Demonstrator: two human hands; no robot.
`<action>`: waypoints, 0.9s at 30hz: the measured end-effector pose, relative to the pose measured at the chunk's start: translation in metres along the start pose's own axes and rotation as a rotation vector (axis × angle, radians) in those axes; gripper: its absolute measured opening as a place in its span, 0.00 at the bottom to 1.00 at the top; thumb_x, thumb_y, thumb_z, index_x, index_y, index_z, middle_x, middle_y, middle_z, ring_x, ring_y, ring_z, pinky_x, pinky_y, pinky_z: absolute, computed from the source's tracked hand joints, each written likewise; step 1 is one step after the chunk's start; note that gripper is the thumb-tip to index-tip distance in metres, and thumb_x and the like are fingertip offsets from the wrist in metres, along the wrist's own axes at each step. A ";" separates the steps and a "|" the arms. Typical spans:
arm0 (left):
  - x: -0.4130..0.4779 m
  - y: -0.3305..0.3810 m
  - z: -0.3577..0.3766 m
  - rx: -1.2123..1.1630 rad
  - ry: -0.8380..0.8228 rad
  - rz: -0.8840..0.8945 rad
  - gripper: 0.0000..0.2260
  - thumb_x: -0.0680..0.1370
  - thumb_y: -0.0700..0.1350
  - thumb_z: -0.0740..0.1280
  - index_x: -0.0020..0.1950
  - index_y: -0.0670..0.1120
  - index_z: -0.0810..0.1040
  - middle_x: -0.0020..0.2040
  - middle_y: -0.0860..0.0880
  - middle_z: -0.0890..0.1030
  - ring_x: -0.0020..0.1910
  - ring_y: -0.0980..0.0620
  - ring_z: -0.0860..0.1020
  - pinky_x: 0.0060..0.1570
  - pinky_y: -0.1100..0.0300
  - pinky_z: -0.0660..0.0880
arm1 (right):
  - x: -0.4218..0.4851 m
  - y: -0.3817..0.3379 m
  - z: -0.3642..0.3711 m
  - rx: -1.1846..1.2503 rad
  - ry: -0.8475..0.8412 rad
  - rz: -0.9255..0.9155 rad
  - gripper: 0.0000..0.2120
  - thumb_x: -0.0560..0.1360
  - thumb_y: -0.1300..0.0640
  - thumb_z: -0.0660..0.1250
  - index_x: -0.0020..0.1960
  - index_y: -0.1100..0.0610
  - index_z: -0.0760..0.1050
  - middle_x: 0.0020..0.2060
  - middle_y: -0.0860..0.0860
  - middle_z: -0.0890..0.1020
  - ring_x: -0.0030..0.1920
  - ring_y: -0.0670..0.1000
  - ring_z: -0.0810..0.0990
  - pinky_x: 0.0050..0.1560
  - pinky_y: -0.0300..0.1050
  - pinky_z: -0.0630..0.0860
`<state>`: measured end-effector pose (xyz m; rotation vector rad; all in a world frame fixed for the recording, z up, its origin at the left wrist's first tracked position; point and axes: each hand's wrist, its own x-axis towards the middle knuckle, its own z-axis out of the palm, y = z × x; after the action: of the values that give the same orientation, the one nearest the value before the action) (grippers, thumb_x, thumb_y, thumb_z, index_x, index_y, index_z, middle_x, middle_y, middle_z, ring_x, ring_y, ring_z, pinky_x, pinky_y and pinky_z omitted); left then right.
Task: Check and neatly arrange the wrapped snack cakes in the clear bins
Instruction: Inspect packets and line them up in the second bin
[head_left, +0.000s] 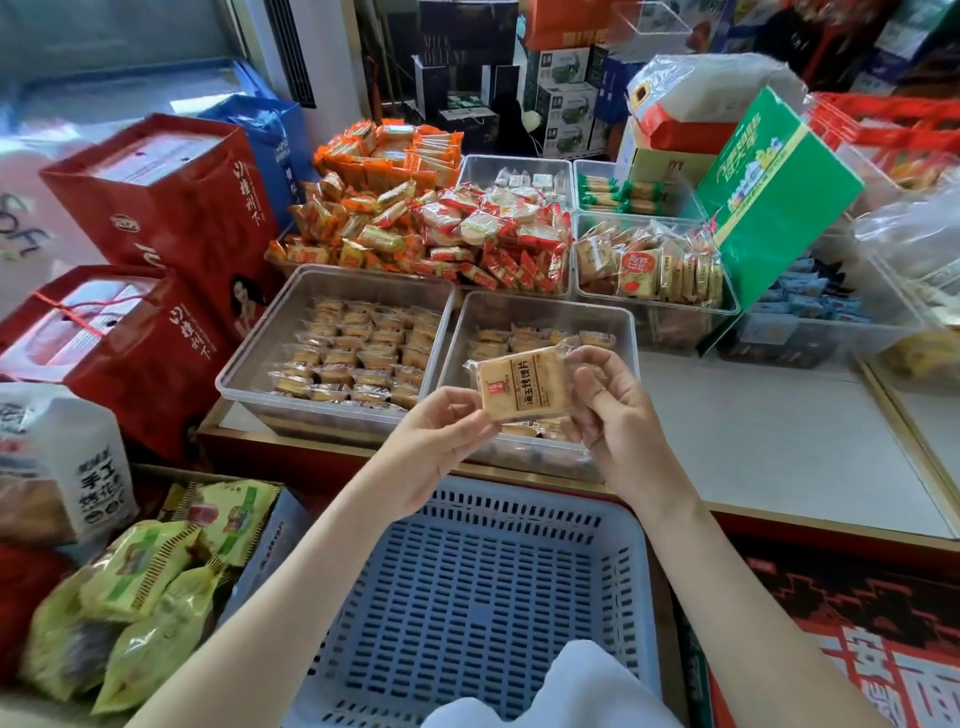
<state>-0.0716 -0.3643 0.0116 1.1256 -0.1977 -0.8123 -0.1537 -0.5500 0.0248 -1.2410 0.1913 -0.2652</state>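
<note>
A blue basket (467, 597) sits nearest, under both forearms. Above its far edge, the left hand (436, 441) pinches the lower left corner of a wrapped snack cake (522, 387), and the right hand (618, 415) grips its right edge with curled fingers. The cake is held up over the right clear bin (623, 325). Just beside it, the left clear bin (311, 283) holds cakes in tidy rows. Beyond both lies a heap of orange and red packets (415, 218).

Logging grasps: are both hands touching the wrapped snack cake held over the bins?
Touching. Head view: the left hand pinches the wrapped snack cake at its lower left corner; the right hand grips its right edge.
</note>
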 end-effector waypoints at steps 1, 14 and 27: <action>0.001 -0.001 0.000 -0.018 -0.002 -0.025 0.13 0.70 0.37 0.68 0.54 0.39 0.74 0.52 0.42 0.83 0.52 0.50 0.82 0.49 0.63 0.80 | -0.001 -0.002 0.002 0.046 -0.001 0.006 0.06 0.83 0.62 0.55 0.56 0.59 0.70 0.36 0.50 0.82 0.27 0.43 0.71 0.28 0.36 0.70; 0.002 0.001 0.017 0.248 0.004 -0.083 0.06 0.81 0.33 0.60 0.44 0.40 0.72 0.39 0.44 0.83 0.39 0.51 0.84 0.40 0.64 0.81 | -0.006 -0.015 -0.011 0.200 0.089 0.058 0.08 0.81 0.62 0.57 0.54 0.59 0.74 0.41 0.56 0.84 0.32 0.43 0.79 0.28 0.33 0.72; 0.009 0.000 0.037 1.269 0.078 0.342 0.40 0.70 0.55 0.76 0.76 0.52 0.58 0.65 0.52 0.73 0.60 0.55 0.75 0.63 0.56 0.74 | 0.001 -0.018 0.008 -0.318 -0.017 -0.011 0.08 0.82 0.58 0.59 0.58 0.54 0.74 0.31 0.43 0.77 0.31 0.43 0.71 0.31 0.37 0.69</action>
<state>-0.0850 -0.3970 0.0257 2.2130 -0.8934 -0.2625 -0.1525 -0.5486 0.0443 -1.5591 0.2171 -0.2395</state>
